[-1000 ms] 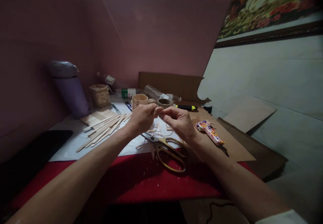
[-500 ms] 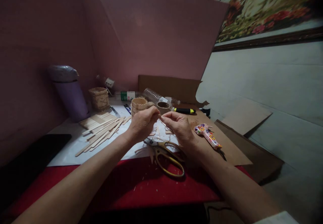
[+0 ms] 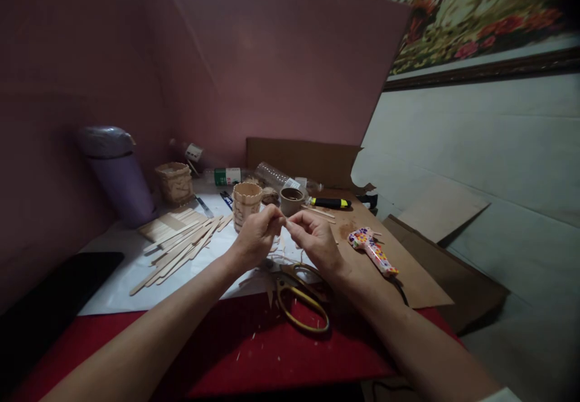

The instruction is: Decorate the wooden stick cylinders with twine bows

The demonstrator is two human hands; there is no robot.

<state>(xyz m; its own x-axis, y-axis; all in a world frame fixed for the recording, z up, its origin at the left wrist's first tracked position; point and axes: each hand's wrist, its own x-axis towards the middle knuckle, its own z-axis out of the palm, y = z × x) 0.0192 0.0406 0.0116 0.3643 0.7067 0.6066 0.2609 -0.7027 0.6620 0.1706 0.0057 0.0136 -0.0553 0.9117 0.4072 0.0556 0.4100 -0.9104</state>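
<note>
My left hand (image 3: pixel 259 236) and my right hand (image 3: pixel 316 239) meet fingertip to fingertip above the white paper (image 3: pixel 190 251). Both are closed in a pinch, and whatever lies between the fingertips is too small to make out. Under them rest scissors with yellow-edged handles (image 3: pixel 302 308), among thin wood scraps (image 3: pixel 296 256). Just behind my left hand stands a cup made of wooden sticks (image 3: pixel 246 199). To its right is a roll of brown tape (image 3: pixel 291 202). A fan of wooden craft sticks (image 3: pixel 183 251) lies left of my left hand.
A flower-patterned glue gun (image 3: pixel 374 251) lies on cardboard (image 3: pixel 417 281) at right. Behind are a black-and-yellow handled tool (image 3: pixel 330 203), clear plastic bottles (image 3: pixel 272 175) and a second stick-covered cup (image 3: pixel 174 184). A purple bottle (image 3: pixel 122 181) stands at left; a red cloth (image 3: pixel 217 353) covers the front.
The view has tilted slightly, so the table's things sit a little lower. My hands stay pinched together, their fingers shifted only slightly.
</note>
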